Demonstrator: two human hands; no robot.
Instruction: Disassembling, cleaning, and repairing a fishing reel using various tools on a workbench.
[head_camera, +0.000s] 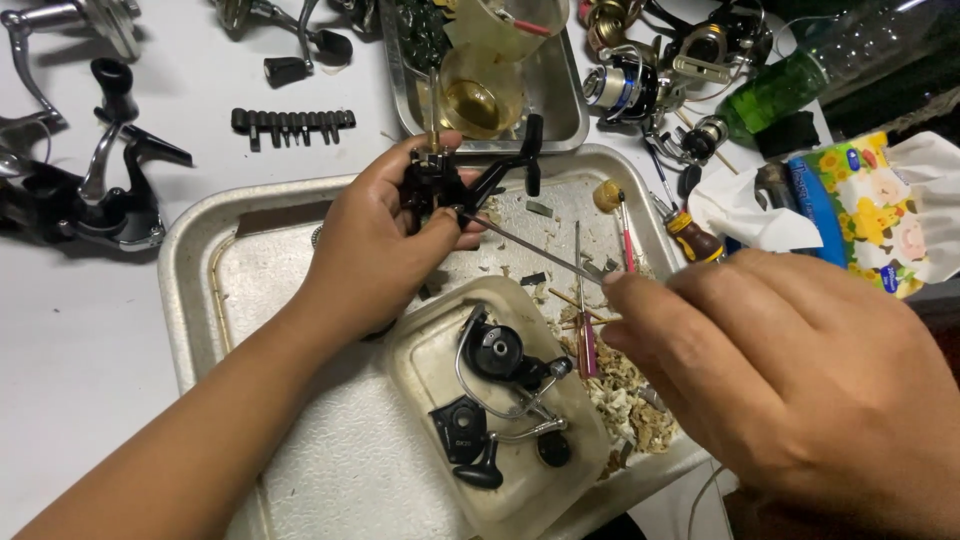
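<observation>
My left hand (375, 235) grips a black fishing reel body (440, 180) with a brass shaft on top and a black handle arm sticking out to the right, held above a metal tray (200, 260). My right hand (790, 375) pinches the near end of a thin metal rod (530, 250) whose tip touches the reel body by my left thumb. Below the hands a pale plastic lid (420, 360) holds black reel parts and a wire bail (500, 385).
Brushes, sticks and crumbly debris (615, 390) lie on the tray's right side. A second tray (560, 110) with a cup of yellowish liquid stands behind. Other reels (90, 200), a bit holder (292, 122), a green bottle (790, 85), a small screwdriver (692, 235) and a tissue pack (860, 210) surround them.
</observation>
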